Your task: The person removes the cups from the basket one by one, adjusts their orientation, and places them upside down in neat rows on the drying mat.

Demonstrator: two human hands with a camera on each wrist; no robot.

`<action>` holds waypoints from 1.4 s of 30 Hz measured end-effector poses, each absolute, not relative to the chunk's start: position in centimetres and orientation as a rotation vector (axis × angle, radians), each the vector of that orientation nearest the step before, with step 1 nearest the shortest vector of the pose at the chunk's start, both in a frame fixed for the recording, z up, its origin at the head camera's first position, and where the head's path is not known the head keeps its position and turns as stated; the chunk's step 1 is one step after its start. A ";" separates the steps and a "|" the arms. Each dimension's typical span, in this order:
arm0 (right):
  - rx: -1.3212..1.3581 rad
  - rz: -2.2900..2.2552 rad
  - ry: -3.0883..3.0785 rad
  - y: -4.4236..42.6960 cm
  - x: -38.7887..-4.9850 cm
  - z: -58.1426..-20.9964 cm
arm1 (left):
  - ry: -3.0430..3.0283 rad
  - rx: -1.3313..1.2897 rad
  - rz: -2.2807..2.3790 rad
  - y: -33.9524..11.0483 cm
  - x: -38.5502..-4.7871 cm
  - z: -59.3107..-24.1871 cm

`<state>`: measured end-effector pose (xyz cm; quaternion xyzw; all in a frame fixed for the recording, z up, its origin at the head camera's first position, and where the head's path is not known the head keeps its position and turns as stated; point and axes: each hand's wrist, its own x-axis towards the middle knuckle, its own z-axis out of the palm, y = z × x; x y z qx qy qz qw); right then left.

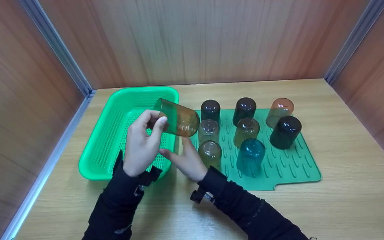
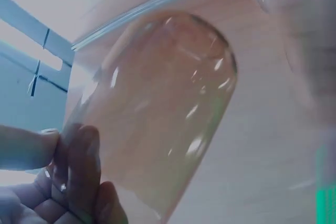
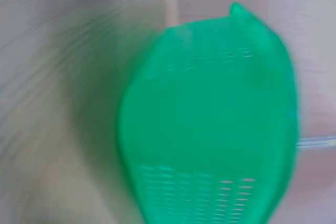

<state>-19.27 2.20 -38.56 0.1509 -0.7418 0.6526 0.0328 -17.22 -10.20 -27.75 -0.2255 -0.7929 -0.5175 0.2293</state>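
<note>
An amber see-through glass is tilted on its side over the right rim of the green basket. My left hand pinches it near its open end, between thumb and fingers; the left wrist view shows the same glass with fingertips at its rim. Just below the glass's closed end, my right hand has its thumb and fingers spread. Whether its fingertips touch the glass I cannot tell. The right wrist view is blurred and shows the basket's side, with no hand visible.
Several upturned glasses stand on a green drying mat to the right, among them a blue glass, a dark glass and an orange glass. Wooden panels enclose the table at the back and sides.
</note>
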 end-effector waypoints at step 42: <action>0.488 1.800 -2.128 14.6 -17.0 -33.8 | -2.486 -0.559 -1.651 -4.7 -15.0 -36.2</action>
